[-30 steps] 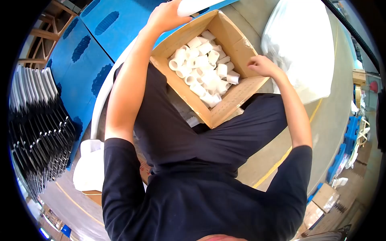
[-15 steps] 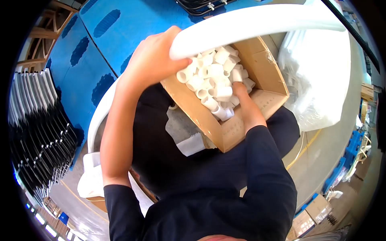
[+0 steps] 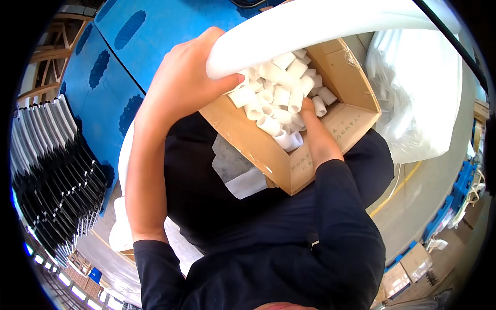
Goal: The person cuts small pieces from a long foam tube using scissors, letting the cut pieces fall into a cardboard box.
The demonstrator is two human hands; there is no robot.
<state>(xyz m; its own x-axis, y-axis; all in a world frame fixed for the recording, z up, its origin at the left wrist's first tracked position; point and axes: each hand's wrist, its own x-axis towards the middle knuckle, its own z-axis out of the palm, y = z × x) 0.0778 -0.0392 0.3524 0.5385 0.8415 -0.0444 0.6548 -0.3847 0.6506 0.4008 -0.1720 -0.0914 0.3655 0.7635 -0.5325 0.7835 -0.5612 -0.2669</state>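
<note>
- Head view: short white sleeves (image 3: 281,95) lie loosely heaped in an open cardboard carton (image 3: 356,64), pointing every way, some showing their hollow round ends. They have smooth, matt walls and clean-cut rims, and look like plastic.
- Right hand (image 3: 308,107): it reaches down into the heap, fingers among the sleeves. The fingertips are hidden, so whether they are pinching a piece or spread cannot be told. With the pieces so closely crowded, singling one out seems to call for a narrow fingertip grip.
- Left hand (image 3: 188,72): it is closed around the near end of a thick white tube (image 3: 310,28), thumb pressed along the underside. The tube is smooth, rounded and pale, and arcs over the far side of the carton towards the upper right.
- The carton sits tilted at the person's knees, over the dark trousers (image 3: 222,206); its brown walls are scuffed along the edges, and printed characters run across one inner face.
- Beyond its right side, a bulky white bundle (image 3: 413,98) stands in wrinkled, glossy clear plastic.
- On the far left, blue panels (image 3: 116,67) with dark, ribbed oval recesses meet at a straight seam, beside a dense row of black and silver frames (image 3: 57,175).
</note>
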